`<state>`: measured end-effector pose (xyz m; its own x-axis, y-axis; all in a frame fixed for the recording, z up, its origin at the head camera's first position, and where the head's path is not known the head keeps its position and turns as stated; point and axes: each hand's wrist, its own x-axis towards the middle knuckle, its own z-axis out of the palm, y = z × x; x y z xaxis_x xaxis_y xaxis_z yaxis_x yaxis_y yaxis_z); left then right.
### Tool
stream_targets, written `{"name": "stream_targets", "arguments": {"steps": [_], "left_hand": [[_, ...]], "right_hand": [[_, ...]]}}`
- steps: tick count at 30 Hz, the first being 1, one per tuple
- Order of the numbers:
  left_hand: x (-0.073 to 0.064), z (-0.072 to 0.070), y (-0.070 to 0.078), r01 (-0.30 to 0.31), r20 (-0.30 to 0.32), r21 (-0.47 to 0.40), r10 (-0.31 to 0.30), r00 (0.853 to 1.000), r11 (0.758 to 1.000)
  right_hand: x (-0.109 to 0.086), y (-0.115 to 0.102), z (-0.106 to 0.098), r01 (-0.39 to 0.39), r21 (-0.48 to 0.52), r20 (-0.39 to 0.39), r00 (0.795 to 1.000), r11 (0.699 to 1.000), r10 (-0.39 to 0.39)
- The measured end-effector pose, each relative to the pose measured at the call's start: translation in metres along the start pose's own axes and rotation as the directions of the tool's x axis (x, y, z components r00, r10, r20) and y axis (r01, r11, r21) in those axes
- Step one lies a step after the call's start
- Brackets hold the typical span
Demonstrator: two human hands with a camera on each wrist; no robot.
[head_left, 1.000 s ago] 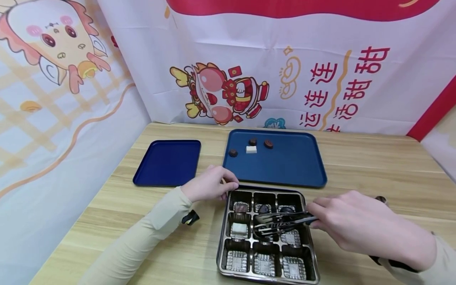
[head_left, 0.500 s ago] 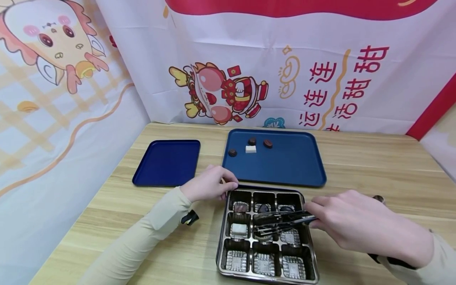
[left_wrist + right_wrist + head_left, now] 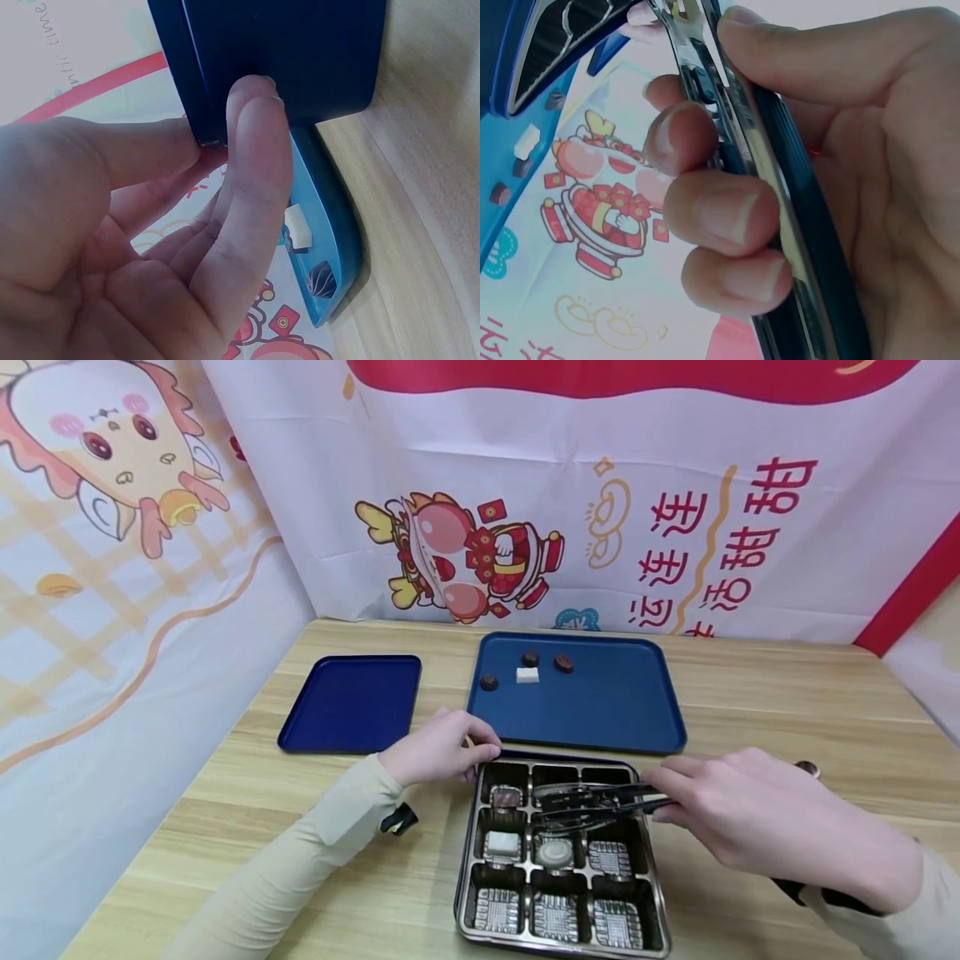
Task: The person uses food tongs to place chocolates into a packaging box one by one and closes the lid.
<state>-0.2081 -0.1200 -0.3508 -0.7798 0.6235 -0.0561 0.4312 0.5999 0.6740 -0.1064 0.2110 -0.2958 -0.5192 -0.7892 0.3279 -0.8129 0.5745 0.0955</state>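
Note:
My left hand point(image 3: 442, 747) holds the near-left corner area's far counterpart, the far left corner of a dark box point(image 3: 300, 60), thumb on the edge and fingertips against the side wall. Inside is a plastic insert point(image 3: 527, 902) with square compartments. My right hand point(image 3: 735, 814) grips metal tongs point(image 3: 810, 217), fingers curled round the handles. The tongs' ends are apart over the middle and back compartments, partly hiding them. A round cream chocolate point(image 3: 555, 852) lies in the centre compartment, a white block-shaped one point(image 3: 502, 844) left of it, and a brown one point(image 3: 507, 797) behind that.
Behind the box, a blue tray point(image 3: 600, 710) bears several brown pieces and a white block point(image 3: 527, 675). A smaller navy tray point(image 3: 352, 702) lies to the left. A printed cloth point(image 3: 480, 452) hangs at the table's back edge. A small shiny round object point(image 3: 807, 768) shows beyond my right hand.
The tongs have moved up and back from the centre compartment, their ends now apart, and the round cream chocolate there is in plain view. My left hand has stayed at the box corner.

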Motion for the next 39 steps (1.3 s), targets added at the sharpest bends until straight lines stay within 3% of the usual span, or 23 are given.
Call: {"name": "stream_targets", "arguments": {"steps": [7, 20, 30, 39], "left_hand": [[-0.001, 0.000, -0.001, 0.002, 0.000, 0.000, -0.002, 1.000, 1.000], [-0.001, 0.001, -0.001, -0.006, -0.005, 0.007, 0.006, 1.000, 1.000], [-0.001, 0.001, 0.000, -0.005, -0.006, 0.015, 0.006, 1.000, 1.000], [0.000, 0.000, 0.000, -0.015, -0.001, 0.012, 0.015, 1.000, 1.000]], "right_hand": [[0.003, 0.006, 0.000, 0.018, 0.007, -0.078, 0.997, 1.000, -0.017], [0.004, 0.025, -0.002, 0.018, 0.053, -0.107, 0.994, 0.998, -0.012], [-0.002, 0.067, 0.010, -0.136, 0.054, -0.059, 0.989, 0.989, 0.139], [-0.006, 0.091, 0.023, -0.282, 0.062, 0.006, 0.959, 0.957, 0.282]]}}
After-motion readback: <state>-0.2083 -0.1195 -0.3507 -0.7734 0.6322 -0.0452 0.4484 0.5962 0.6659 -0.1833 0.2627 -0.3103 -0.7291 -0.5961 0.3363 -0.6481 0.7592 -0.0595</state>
